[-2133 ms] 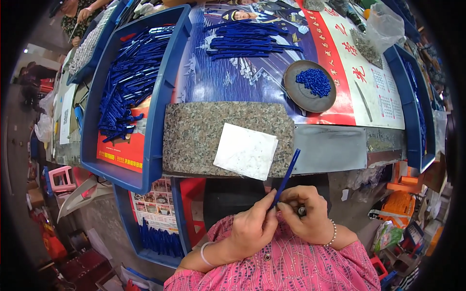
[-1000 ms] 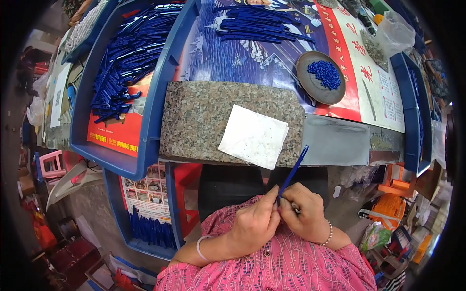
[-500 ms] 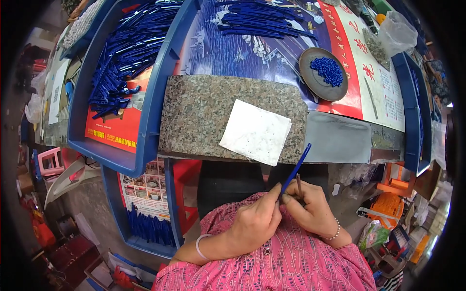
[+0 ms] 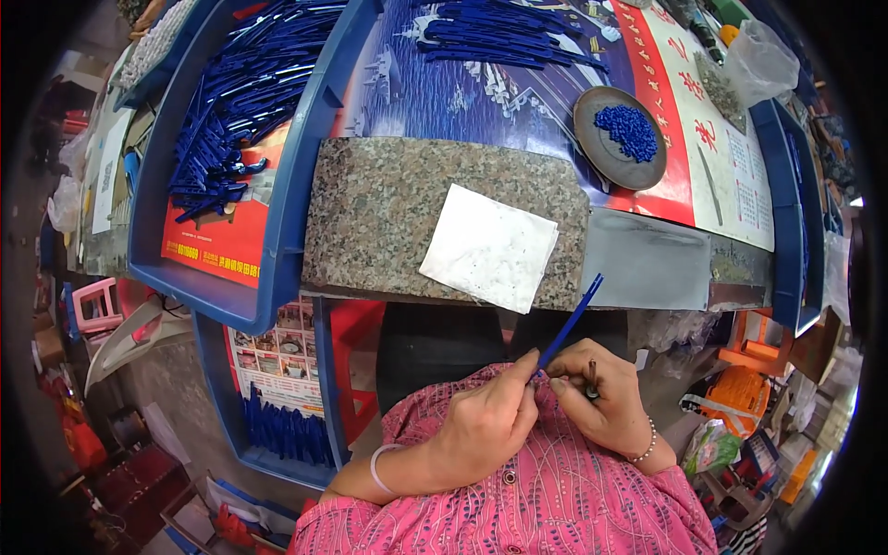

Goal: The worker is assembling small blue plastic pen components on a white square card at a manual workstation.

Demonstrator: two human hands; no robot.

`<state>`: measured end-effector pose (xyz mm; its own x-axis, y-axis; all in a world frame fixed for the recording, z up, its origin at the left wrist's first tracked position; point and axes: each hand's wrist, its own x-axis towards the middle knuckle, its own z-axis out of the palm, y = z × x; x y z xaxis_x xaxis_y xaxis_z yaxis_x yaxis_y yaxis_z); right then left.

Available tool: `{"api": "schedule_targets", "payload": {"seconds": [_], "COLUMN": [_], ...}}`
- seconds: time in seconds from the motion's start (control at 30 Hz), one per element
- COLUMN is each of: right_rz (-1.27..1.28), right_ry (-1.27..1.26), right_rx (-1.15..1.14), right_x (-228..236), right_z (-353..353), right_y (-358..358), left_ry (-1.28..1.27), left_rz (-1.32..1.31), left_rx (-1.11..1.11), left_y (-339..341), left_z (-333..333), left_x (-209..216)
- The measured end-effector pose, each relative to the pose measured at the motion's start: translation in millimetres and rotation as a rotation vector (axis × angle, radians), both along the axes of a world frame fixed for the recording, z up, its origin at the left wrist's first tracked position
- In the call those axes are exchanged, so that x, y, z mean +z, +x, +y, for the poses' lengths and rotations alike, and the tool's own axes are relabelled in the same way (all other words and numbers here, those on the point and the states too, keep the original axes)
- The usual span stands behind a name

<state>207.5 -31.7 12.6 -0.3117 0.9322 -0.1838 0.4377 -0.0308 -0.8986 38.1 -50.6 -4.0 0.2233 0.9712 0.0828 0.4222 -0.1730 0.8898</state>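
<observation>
My left hand is closed, pinching a slim blue strip between thumb and fingers. The strip slants up and to the right, its far end reaching over the bench's front edge, with small holes or slots near the tip. Beside it, my right hand is curled around a thin dark tool that looks like a small rod; its lower end is hidden by the fingers. The right fingertips meet the strip's lower end, close to the left thumb. Both hands are above my lap, in front of the bench.
On the bench are a granite slab, a folded white paper, a round dish of tiny blue pieces and a pile of blue strips. Blue trays stand left, another right; a lower tray holds more strips.
The dark tool has tipped and shifted right within my right hand, away from the strip. My left hand keeps its pinch on the blue strip, whose tip has moved slightly right.
</observation>
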Motion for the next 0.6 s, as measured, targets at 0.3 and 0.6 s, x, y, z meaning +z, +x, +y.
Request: {"api": "schedule_targets", "payload": {"seconds": [0.3, 0.6], "right_rz": [-0.095, -0.035], "right_ry": [0.157, 0.159], "right_rx": [0.074, 0.038], "right_x": [-2, -9], "right_z": [-3, -5], "right_y": [-3, -7], "left_ry": [-0.061, -0.016], "left_rz": [0.000, 0.051], "left_rx": [-0.034, -0.110], "left_y": [1, -2], "left_z": [-1, -3], "left_x": [1, -1]}}
